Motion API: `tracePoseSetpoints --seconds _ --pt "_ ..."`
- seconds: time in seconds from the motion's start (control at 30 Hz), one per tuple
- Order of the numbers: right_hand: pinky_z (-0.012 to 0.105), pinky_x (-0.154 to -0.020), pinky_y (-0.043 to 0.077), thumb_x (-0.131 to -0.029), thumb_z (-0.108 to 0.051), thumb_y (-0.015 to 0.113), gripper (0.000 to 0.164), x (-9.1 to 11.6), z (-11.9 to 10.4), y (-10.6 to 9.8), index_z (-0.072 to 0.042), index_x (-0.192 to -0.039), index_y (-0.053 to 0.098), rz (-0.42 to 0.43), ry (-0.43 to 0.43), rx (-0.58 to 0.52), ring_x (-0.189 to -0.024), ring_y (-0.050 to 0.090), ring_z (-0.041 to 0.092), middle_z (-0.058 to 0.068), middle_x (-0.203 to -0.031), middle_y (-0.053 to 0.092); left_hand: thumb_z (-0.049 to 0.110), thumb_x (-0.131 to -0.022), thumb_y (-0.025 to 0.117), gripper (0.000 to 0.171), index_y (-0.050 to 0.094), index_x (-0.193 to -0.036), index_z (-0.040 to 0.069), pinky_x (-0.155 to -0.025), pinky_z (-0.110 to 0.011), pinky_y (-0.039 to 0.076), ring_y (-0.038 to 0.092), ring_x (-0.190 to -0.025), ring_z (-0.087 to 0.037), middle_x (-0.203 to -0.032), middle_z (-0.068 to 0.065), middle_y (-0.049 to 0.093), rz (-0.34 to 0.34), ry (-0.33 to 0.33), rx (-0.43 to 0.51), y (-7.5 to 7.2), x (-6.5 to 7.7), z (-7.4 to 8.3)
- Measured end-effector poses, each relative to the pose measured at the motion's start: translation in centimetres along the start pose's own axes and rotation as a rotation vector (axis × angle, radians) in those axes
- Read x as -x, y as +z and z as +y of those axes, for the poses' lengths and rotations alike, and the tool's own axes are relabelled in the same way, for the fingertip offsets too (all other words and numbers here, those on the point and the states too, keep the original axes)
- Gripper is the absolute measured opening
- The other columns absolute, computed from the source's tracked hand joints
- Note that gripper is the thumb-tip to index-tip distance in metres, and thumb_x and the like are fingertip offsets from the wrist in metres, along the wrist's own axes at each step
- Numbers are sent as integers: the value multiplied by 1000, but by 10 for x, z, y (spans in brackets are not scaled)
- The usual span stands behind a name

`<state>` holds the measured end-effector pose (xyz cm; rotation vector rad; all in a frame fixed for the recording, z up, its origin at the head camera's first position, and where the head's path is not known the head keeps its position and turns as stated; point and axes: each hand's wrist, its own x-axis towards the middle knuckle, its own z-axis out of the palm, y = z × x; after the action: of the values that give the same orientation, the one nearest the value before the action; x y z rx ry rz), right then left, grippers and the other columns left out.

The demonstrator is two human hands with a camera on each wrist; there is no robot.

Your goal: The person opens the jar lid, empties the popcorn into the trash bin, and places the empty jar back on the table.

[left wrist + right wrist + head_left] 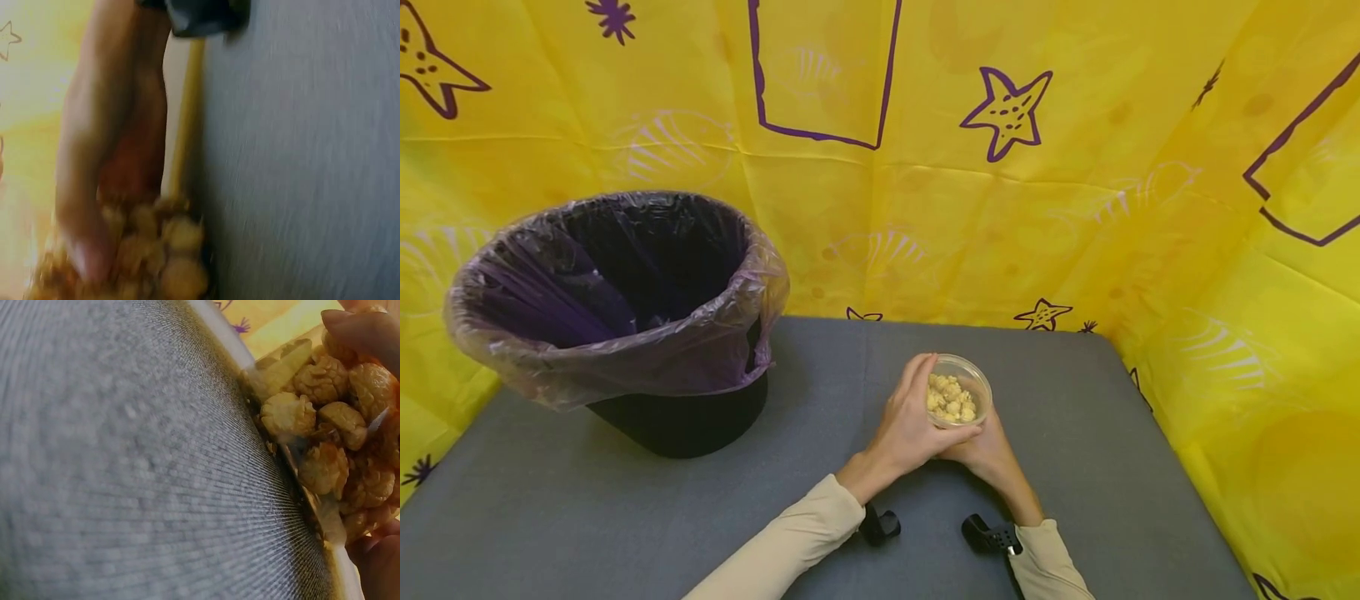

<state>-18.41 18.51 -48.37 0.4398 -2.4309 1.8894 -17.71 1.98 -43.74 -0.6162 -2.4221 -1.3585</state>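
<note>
A round clear plastic tub [979, 385] of pale yellow popcorn [951, 400] stands at the middle right of the table in the head view. My left hand [904, 427] grips its left side, fingers along the wall and thumb across the near side. On the near right side my right hand [985, 454] holds the tub too, its fingers mostly hidden behind the left hand and the tub. Popcorn pieces [325, 425] show through the clear wall in the right wrist view, with fingertips at the edge. The left wrist view is blurred, a digit pressing against the tub.
To the left is a tall black bin [685, 421] with a translucent purplish liner [700, 354] folded over its rim. The grey table [820, 517] meets a yellow cloth backdrop [940, 242] with starfish and fish drawings at the back and sides.
</note>
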Motion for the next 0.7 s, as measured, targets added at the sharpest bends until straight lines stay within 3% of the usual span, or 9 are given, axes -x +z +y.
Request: tracePoseSetpoints --seconds 0.23,0.37,0.5,0.7 --pt "18 -101 42 -58 0 94 107 -4 0 0 -8 -144 32 -62 -20 -47 -126 45 18 9 -147 38 46 -68 89 103 37 -152 15 -107 -46 46 47 -134 -24 -153 -7 35 -345 39 -6 -34 -25 -13" --pt "19 -100 42 -57 -3 95 104 -4 0 -1 -16 -142 36 -84 -29 -44 -124 46 19 6 -143 41 47 -68 88 102 38 -152 17 -110 -42 44 43 -138 -19 -155 -2 36 -452 108 -27 -41 -36 -18" --pt "20 -101 41 -56 -1 95 104 -4 -1 0 -16 -142 38 -70 -29 -40 -123 47 18 6 -141 44 44 -69 88 98 42 -150 15 -108 -40 46 47 -135 -19 -152 -3 40 -428 142 -19 -37 -37 -20" --pt "20 -100 42 -52 -2 96 105 -1 -2 3 -16 -140 40 -22 8 -37 -122 47 18 4 -140 45 37 -66 91 92 50 -145 11 -103 -41 50 53 -127 -22 -145 -8 46 -284 163 23 -26 -27 -19"
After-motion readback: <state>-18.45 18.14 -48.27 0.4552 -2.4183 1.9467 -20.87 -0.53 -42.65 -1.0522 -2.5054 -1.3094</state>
